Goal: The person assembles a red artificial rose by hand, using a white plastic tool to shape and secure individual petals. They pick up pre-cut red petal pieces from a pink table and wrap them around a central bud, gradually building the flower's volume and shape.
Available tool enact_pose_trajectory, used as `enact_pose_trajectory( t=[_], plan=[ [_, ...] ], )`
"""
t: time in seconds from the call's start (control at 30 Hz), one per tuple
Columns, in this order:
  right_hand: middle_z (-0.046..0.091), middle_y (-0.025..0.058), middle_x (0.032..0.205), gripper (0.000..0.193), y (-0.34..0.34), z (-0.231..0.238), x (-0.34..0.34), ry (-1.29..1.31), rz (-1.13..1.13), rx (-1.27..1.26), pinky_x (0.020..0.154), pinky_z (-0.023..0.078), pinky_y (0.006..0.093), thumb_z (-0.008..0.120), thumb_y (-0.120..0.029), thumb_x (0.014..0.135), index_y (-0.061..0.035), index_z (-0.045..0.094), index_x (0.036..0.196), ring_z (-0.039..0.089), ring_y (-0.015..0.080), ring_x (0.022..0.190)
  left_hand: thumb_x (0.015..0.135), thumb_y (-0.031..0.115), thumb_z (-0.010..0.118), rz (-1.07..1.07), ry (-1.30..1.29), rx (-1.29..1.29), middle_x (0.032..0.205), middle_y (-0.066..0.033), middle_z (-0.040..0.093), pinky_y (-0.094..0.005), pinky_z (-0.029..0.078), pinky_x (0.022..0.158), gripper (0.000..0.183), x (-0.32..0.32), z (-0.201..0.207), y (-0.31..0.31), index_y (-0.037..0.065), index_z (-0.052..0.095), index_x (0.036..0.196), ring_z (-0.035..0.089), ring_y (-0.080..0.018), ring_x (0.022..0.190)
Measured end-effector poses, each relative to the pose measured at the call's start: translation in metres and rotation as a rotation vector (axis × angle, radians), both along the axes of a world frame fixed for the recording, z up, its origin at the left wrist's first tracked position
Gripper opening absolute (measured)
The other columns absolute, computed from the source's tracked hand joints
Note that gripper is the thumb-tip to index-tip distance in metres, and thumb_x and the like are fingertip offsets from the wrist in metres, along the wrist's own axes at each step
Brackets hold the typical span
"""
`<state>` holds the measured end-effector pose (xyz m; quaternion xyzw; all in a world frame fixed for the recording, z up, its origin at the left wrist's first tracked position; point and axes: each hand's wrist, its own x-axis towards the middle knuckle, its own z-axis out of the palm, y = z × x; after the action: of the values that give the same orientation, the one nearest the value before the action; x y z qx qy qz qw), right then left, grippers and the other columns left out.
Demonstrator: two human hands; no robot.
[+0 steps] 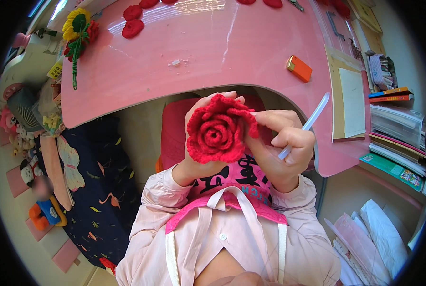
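A red crocheted rose (pixel 216 131) faces up in front of my chest, its petals coiled round a tight centre. My left hand (pixel 192 168) is closed round it from behind and below, mostly hidden by the petals. At the rose's right edge, my right hand (pixel 285 143) pinches an outer petal (pixel 252 125) between thumb and forefinger. A translucent whitish glue stick (pixel 313 119) is tucked in the curled fingers of that same hand, slanting up to the right. Whatever lies under the flower is hidden.
Beyond my hands curves the edge of a pink table (pixel 184 76). On it lie an orange lighter (pixel 299 69), several red crocheted petals (pixel 133 28), small white scraps (pixel 176 62) and a crocheted sunflower (pixel 76 26). A clipboard (pixel 338 95) and stacked boxes (pixel 396 125) stand right.
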<state>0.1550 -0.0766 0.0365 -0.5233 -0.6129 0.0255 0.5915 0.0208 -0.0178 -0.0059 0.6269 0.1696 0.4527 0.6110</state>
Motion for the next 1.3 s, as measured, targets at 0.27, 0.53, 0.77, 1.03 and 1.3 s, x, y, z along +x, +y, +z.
enact_pose_trajectory(
  t=[0.27, 0.53, 0.77, 1.03, 1.3],
  plan=[
    [0.067, 0.0212, 0.091, 0.035, -0.006, -0.005, -0.002, 0.369, 0.141, -0.127, 0.071, 0.053, 0.0316, 0.069, 0.008, 0.077, -0.0041, 0.035, 0.08, 0.065, 0.0248, 0.087, 0.068, 0.0, 0.077, -0.102, 0.024, -0.043, 0.131, -0.0172, 0.042, -0.0392, 0.042, 0.098, 0.084, -0.011, -0.002, 0.003, 0.004, 0.025, 0.134, 0.048, -0.0271, 0.119],
    [0.068, 0.0202, 0.09, 0.037, -0.003, -0.007, -0.005, 0.478, 0.157, -0.076, 0.071, 0.052, 0.03, 0.067, 0.011, 0.076, -0.0058, 0.033, 0.079, 0.065, 0.023, 0.087, 0.065, 0.008, 0.083, -0.09, -0.002, 0.087, 0.13, -0.0186, 0.043, -0.0384, 0.043, 0.094, 0.082, -0.015, 0.001, 0.009, 0.006, 0.031, 0.129, 0.048, -0.0279, 0.118],
    [0.065, 0.0234, 0.096, 0.033, -0.007, -0.012, 0.001, 0.395, 0.244, -0.172, 0.076, 0.052, 0.0309, 0.061, 0.013, 0.079, -0.0052, 0.033, 0.081, 0.064, 0.0242, 0.093, 0.061, 0.01, 0.085, -0.027, 0.155, 0.139, 0.125, -0.0124, 0.046, -0.0343, 0.044, 0.092, 0.077, -0.015, 0.005, 0.015, 0.005, 0.041, 0.124, 0.049, -0.0254, 0.113],
    [0.052, 0.0292, 0.115, 0.032, -0.012, -0.023, -0.005, 0.765, 0.447, -0.148, 0.085, 0.052, 0.0361, 0.051, 0.014, 0.083, -0.0054, 0.028, 0.091, 0.061, 0.0278, 0.102, 0.059, 0.01, 0.086, 0.066, 0.165, 0.166, 0.122, -0.0122, 0.045, -0.033, 0.046, 0.089, 0.081, -0.011, 0.002, 0.013, 0.005, 0.04, 0.126, 0.049, -0.0229, 0.111],
    [0.054, 0.0264, 0.112, 0.033, -0.011, -0.024, -0.007, 0.771, 0.454, -0.181, 0.083, 0.052, 0.0351, 0.055, 0.01, 0.083, -0.0059, 0.028, 0.093, 0.061, 0.0258, 0.099, 0.057, 0.012, 0.087, 0.029, 0.075, 0.139, 0.121, -0.0129, 0.045, -0.0327, 0.046, 0.089, 0.087, -0.007, -0.003, 0.01, 0.004, 0.037, 0.127, 0.051, -0.023, 0.109]
  ],
)
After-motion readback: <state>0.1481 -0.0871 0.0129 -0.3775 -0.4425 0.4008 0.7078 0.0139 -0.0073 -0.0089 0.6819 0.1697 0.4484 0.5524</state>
